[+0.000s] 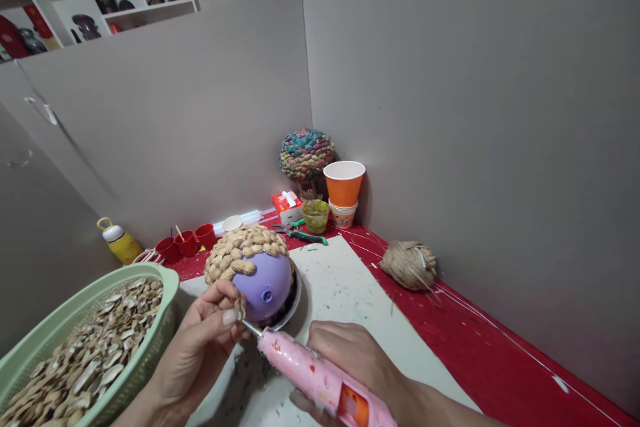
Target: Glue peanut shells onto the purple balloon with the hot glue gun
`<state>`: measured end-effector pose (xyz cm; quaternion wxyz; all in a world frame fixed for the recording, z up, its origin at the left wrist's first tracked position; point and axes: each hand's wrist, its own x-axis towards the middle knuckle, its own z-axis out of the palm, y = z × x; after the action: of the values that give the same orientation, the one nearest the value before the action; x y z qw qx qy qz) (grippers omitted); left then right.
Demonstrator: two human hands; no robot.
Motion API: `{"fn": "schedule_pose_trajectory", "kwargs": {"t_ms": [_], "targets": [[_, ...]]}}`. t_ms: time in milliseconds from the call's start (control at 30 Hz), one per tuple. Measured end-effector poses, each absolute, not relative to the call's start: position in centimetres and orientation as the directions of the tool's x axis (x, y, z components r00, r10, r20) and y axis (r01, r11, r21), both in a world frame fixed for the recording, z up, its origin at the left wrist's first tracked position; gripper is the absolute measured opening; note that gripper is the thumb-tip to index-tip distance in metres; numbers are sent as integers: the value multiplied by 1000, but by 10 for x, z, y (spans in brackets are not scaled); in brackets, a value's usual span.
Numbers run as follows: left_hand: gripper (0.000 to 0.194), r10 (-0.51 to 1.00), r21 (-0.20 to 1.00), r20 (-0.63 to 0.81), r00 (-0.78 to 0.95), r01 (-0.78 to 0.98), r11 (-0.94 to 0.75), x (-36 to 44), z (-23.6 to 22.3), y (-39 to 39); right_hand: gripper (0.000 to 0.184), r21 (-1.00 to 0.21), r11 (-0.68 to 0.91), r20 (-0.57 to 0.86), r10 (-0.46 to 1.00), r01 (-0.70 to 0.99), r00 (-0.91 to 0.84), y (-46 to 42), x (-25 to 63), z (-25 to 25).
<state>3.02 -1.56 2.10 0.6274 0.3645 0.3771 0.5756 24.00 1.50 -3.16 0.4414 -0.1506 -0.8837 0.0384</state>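
Between the thumb and fingers of my left hand (203, 330) is a peanut shell (241, 309), pinched just in front of the balloon. My right hand (353, 357) is wrapped round a pink hot glue gun (305, 370), whose metal nozzle points left and meets or nearly meets the shell. Behind both hands a purple balloon (267, 277) rests in a dark round dish (295, 300). Rows of peanut shells (250, 243) cover the balloon's top and left side, while its front right, with the knot, is bare.
At left stands a green basket (170, 280) full of peanut shells. Along the back are red cups (186, 243), pliers (305, 236), a yellow-green bowl (315, 217), orange paper cups (344, 187) and a coloured peanut-covered tree (306, 157). A twine ball (409, 265) lies right, beside the grey wall.
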Motion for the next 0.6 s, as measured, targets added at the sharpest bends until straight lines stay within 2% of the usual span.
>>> {"fn": "schedule_pose_trajectory", "kwargs": {"t_ms": [133, 233, 600], "targets": [[22, 997, 887, -59, 52, -456, 76, 29, 21, -17, 25, -253, 945, 762, 326, 207, -559, 14, 240, -30], [21, 996, 885, -56, 64, -460, 79, 28, 19, -18, 27, -266, 942, 758, 337, 206, -559, 14, 240, -28], [17, 994, 879, -47, 97, -468, 88, 30, 22, -16, 29, -238, 950, 781, 311, 202, -542, 15, 241, -26]]}}
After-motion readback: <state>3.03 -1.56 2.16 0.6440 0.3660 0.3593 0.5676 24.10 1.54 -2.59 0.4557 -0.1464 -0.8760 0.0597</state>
